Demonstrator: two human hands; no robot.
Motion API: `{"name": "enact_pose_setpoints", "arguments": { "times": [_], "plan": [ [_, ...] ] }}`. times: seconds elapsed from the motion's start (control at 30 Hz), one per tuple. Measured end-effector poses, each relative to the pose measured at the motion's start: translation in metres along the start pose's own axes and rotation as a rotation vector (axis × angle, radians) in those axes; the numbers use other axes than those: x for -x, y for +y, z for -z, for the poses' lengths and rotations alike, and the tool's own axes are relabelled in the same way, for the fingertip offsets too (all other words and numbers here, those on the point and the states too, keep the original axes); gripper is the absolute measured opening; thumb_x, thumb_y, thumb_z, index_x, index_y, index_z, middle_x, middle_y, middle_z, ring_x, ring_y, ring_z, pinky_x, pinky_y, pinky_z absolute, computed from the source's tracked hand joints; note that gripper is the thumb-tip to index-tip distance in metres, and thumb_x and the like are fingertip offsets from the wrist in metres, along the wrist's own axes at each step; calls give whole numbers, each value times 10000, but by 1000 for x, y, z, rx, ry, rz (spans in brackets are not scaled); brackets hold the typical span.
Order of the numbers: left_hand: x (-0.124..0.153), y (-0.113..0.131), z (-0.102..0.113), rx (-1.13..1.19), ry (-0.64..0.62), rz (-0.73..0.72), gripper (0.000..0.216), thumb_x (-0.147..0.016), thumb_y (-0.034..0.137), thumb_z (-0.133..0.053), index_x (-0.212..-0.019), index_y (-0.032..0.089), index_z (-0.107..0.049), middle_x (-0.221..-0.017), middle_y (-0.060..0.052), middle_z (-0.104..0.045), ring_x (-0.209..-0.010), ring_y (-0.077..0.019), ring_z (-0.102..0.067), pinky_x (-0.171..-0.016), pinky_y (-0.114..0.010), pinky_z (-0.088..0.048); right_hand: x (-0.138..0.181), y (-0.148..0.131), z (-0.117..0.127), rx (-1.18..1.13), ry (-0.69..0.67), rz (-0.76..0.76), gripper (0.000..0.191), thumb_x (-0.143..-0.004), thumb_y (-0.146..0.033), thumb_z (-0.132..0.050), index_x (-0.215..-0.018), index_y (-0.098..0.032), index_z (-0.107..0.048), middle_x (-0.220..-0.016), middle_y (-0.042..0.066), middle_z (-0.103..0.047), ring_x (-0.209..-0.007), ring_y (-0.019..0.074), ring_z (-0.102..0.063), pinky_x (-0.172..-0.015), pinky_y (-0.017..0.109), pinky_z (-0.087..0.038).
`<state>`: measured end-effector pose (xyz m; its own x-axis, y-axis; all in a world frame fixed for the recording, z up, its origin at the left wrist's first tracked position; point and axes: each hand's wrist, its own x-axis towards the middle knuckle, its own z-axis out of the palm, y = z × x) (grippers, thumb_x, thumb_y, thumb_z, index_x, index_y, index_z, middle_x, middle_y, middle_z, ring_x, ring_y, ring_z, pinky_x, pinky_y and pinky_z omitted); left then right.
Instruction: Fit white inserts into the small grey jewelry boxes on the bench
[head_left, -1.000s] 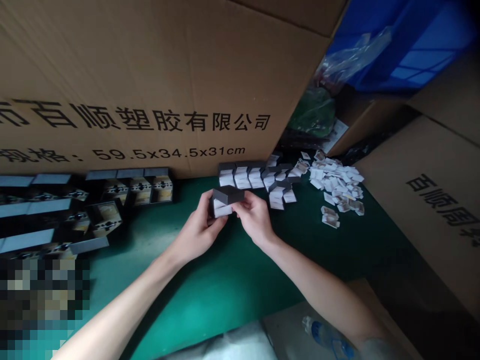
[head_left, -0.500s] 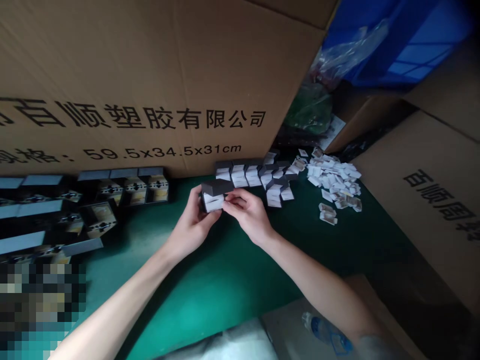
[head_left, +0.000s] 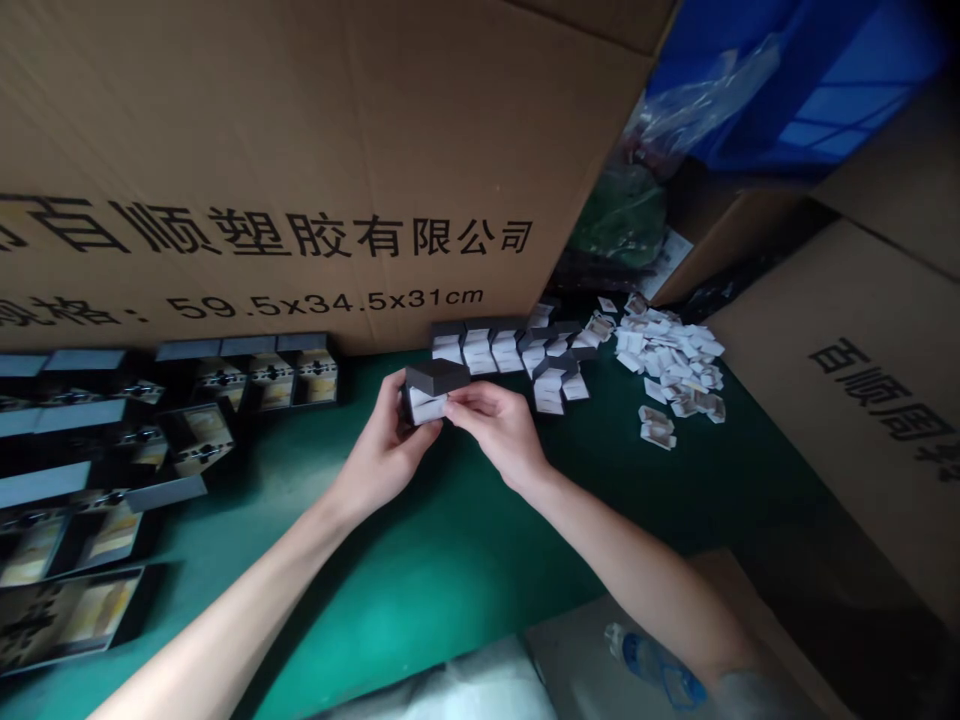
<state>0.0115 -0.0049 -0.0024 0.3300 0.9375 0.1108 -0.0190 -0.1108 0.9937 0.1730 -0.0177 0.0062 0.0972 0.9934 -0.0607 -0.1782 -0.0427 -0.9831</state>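
Note:
A small dark box (head_left: 437, 377) with its lid raised and a white insert inside is held up over the green tabletop (head_left: 450, 560). My left hand (head_left: 386, 440) wraps around its left side, thumb at the front lower edge. The fingers of my right hand (head_left: 501, 428) are pinched together at the right front of the white insert; the fingertips partly hide what they grip. Just behind stand several similar boxes with white inserts (head_left: 491, 352). To the right lies a loose pile of small white inserts (head_left: 667, 352).
Several open dark boxes with yellowish interiors (head_left: 266, 375) line the left side. A large printed carton (head_left: 322, 150) walls off the back; another carton (head_left: 885, 400) stands at right. Beyond are a blue bin (head_left: 840, 110) and plastic bags (head_left: 622, 215). A bottle (head_left: 652, 665) lies below the table edge.
The held box has shifted very slightly to the right. My right fingers have drawn closer together at the white insert. My left hand keeps the same grip.

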Motion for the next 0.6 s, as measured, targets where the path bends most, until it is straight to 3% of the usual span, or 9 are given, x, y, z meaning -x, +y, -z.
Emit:
{"name": "enact_pose_setpoints", "arguments": {
  "times": [0.37, 0.6],
  "plan": [
    [1, -2, -1, -32, -36, -29, 533, -907, 252, -671, -1379, 270, -423, -1118, -47, -655, -938, -176, -631, -743, -258, -527, -2, 0, 0, 13, 53, -17, 338, -677, -457, -863, -771, -171, -710, -751, 13, -692, -693, 145, -598, -624, 276, -462],
    [1, 2, -4, 91, -52, 13, 546, -863, 279, -759, -1326, 254, -471, -1165, -61, -679, -1040, -205, -678, -840, -292, -583, -2, 8, -3, 6, 35, 90, 351, -741, -464, -825, -891, -206, -640, -856, -3, -634, -766, 142, -588, -651, 268, -484]
  ]
}}
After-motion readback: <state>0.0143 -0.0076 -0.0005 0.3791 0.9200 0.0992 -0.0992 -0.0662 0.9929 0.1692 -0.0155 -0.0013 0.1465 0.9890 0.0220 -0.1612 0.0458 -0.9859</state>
